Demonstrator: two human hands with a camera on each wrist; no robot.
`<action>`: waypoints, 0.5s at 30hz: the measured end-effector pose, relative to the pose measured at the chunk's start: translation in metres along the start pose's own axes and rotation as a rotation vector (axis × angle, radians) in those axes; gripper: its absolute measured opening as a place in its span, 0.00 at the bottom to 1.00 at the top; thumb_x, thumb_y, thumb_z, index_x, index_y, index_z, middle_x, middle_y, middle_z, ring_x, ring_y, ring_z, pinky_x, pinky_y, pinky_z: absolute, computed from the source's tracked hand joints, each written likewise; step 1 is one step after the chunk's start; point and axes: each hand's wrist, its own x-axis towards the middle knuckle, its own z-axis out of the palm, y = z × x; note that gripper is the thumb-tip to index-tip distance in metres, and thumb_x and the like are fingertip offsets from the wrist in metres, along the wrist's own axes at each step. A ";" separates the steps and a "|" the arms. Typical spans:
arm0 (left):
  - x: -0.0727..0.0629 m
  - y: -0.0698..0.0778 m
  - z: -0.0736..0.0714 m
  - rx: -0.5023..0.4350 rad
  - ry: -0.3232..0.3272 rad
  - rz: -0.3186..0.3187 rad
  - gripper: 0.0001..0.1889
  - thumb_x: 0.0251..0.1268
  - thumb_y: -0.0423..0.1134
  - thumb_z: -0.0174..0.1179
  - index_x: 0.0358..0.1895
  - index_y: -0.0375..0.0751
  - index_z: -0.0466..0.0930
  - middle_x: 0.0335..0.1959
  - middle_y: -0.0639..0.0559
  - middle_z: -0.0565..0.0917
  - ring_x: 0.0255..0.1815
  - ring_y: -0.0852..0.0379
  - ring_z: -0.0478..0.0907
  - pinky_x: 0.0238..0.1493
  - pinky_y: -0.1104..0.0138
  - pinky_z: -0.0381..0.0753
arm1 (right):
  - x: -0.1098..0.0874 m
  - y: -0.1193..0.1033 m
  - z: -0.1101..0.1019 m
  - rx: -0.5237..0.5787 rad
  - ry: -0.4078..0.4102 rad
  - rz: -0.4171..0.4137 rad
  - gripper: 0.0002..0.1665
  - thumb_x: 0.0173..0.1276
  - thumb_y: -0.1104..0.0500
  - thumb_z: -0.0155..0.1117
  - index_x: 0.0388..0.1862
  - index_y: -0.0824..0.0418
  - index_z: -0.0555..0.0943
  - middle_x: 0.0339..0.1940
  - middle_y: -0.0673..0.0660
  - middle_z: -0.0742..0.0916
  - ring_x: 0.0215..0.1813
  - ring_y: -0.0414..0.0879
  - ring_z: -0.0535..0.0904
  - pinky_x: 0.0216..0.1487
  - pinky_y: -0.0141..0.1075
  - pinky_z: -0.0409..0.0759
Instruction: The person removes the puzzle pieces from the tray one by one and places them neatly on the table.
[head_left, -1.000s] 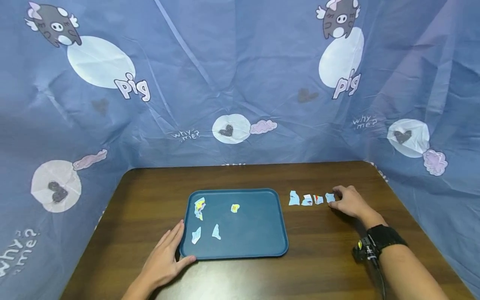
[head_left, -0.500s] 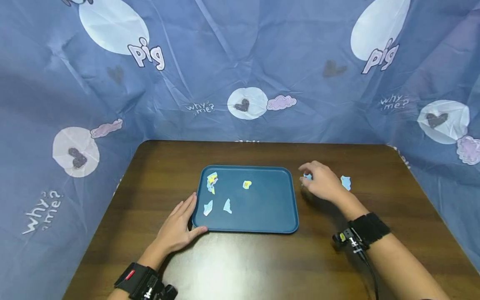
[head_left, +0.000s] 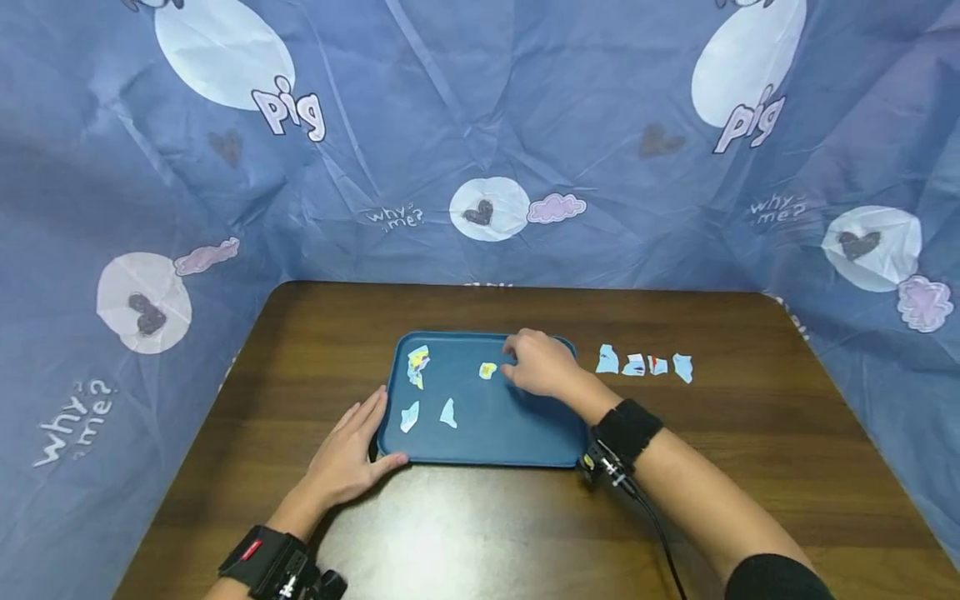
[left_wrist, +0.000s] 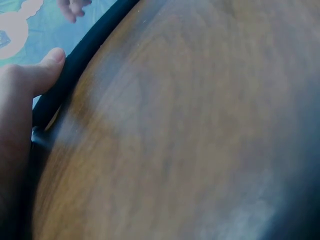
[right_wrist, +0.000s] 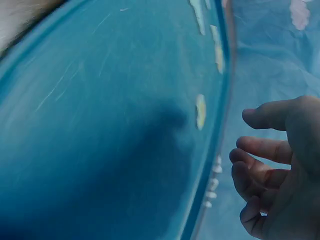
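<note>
- Four torn pieces [head_left: 633,365] are lined up on the tabletop [head_left: 810,442], right of the blue tray [head_left: 510,437].
- The tray's left edge is touched by the left hand [head_left: 345,460], fingers straight.
- The right hand [head_left: 543,363] is held above the tray, near its yellow scrap [head_left: 487,371], thumb and fingertips apart.

Glare whitens the near table [head_left: 423,537], soft shadow darkens the tray [head_left: 480,442], and the left wrist view blurs.

tray [head_left: 480,442] 1 | on-tray scraps [head_left: 448,414] 4+ | off-tray scraps [head_left: 607,359] 4 | table [head_left: 337,325] 1
</note>
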 end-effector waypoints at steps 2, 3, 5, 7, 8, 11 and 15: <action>-0.001 -0.002 -0.001 0.002 -0.001 -0.007 0.54 0.60 0.66 0.64 0.79 0.31 0.54 0.80 0.39 0.57 0.78 0.42 0.58 0.77 0.49 0.55 | 0.010 -0.007 0.007 -0.011 -0.024 0.007 0.22 0.72 0.50 0.66 0.58 0.61 0.84 0.49 0.58 0.84 0.45 0.51 0.82 0.42 0.46 0.83; -0.002 -0.002 0.000 0.002 -0.005 -0.011 0.54 0.60 0.66 0.64 0.79 0.32 0.54 0.80 0.39 0.57 0.78 0.43 0.58 0.77 0.50 0.55 | 0.014 -0.010 0.010 -0.026 -0.031 0.011 0.22 0.71 0.49 0.67 0.58 0.61 0.84 0.49 0.58 0.84 0.45 0.51 0.82 0.42 0.47 0.83; -0.003 -0.003 0.001 0.001 -0.008 -0.015 0.54 0.60 0.66 0.64 0.79 0.32 0.54 0.80 0.40 0.57 0.78 0.43 0.58 0.78 0.51 0.54 | 0.021 -0.014 0.017 -0.060 -0.046 0.030 0.22 0.70 0.46 0.67 0.53 0.60 0.85 0.49 0.58 0.84 0.44 0.51 0.82 0.41 0.47 0.83; -0.004 -0.003 0.002 -0.005 -0.015 -0.018 0.54 0.60 0.67 0.63 0.79 0.33 0.53 0.80 0.41 0.56 0.78 0.44 0.57 0.78 0.51 0.54 | 0.025 -0.016 0.023 -0.095 -0.063 0.052 0.20 0.70 0.44 0.68 0.47 0.59 0.86 0.45 0.58 0.83 0.39 0.51 0.81 0.36 0.45 0.81; -0.003 -0.003 0.003 -0.004 -0.015 -0.017 0.54 0.60 0.67 0.63 0.79 0.33 0.53 0.80 0.41 0.56 0.78 0.44 0.58 0.78 0.51 0.54 | 0.026 -0.017 0.025 -0.107 -0.071 0.063 0.19 0.69 0.44 0.69 0.43 0.59 0.85 0.44 0.57 0.82 0.37 0.50 0.79 0.34 0.45 0.79; -0.002 -0.002 0.003 -0.007 -0.011 -0.015 0.54 0.60 0.68 0.62 0.79 0.33 0.54 0.80 0.41 0.56 0.78 0.44 0.58 0.77 0.50 0.55 | 0.028 -0.019 0.032 -0.138 -0.068 0.088 0.19 0.67 0.43 0.70 0.39 0.58 0.85 0.43 0.57 0.81 0.33 0.48 0.77 0.31 0.44 0.77; 0.000 -0.002 0.000 -0.007 0.002 -0.015 0.55 0.59 0.68 0.63 0.79 0.33 0.54 0.80 0.41 0.56 0.78 0.44 0.58 0.77 0.50 0.55 | 0.030 -0.022 0.035 -0.162 -0.010 0.085 0.22 0.65 0.44 0.72 0.48 0.60 0.86 0.47 0.59 0.83 0.35 0.47 0.78 0.35 0.47 0.82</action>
